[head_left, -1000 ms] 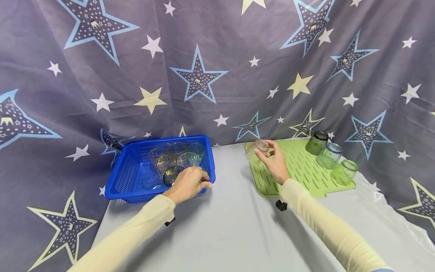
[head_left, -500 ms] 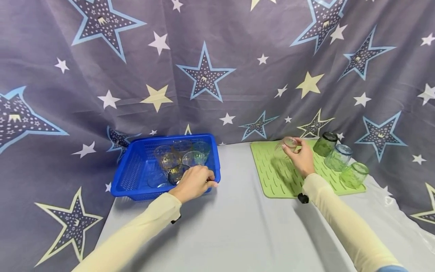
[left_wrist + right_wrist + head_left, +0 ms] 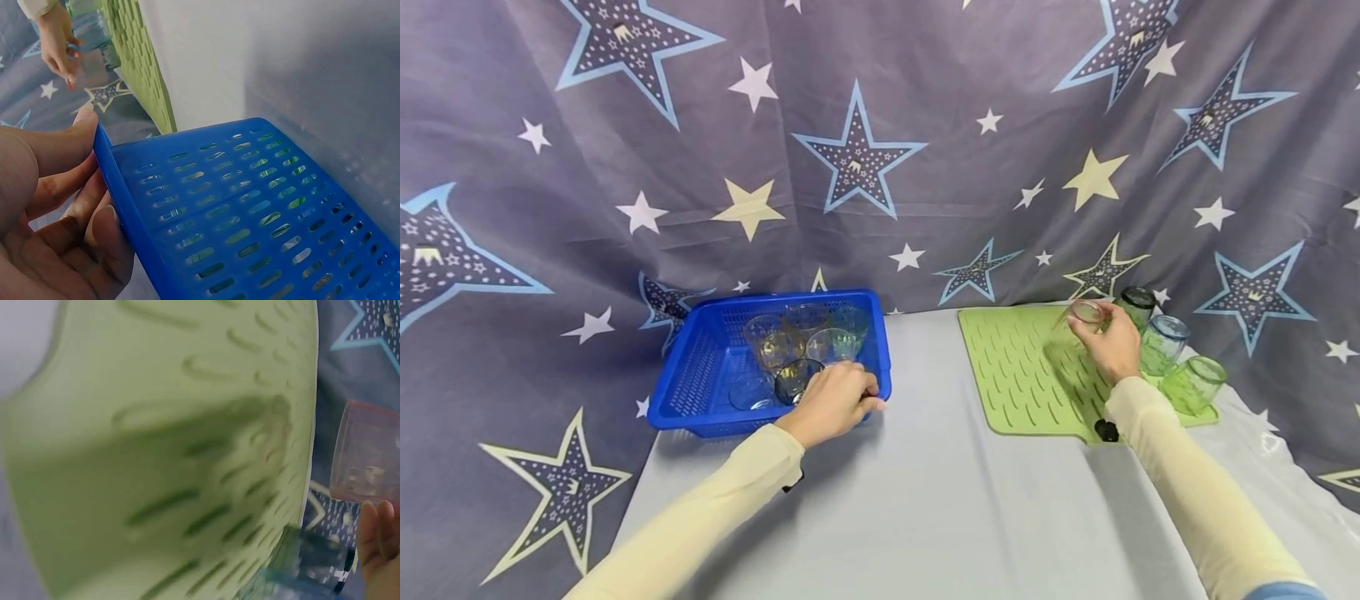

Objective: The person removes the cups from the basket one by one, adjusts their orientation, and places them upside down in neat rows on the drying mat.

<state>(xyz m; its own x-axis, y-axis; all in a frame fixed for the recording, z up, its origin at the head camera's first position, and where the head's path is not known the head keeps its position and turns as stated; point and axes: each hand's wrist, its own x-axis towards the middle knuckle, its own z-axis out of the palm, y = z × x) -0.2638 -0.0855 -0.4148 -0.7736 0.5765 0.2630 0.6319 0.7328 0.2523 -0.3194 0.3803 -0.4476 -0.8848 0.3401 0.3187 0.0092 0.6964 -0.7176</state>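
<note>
My left hand grips the near right rim of the blue perforated basket. In the left wrist view the thumb and curled fingers pinch the basket's rim. Inside are several glasses, among them an amber glass and a dark glass. Over the green drying mat, my right hand holds a clear pinkish glass, tilted and apart from the mat. The right wrist view shows that pinkish glass above the fingers; part of the hand is cut off.
Along the mat's right side stand a dark green glass, a blue-tinted glass and a light green glass. A white cloth covers the table. Behind it hangs a star-patterned curtain.
My right hand has carried the pinkish glass rightward, from the mat's left edge towards the row of glasses. My left hand stays on the basket rim. The head view has shifted slightly.
</note>
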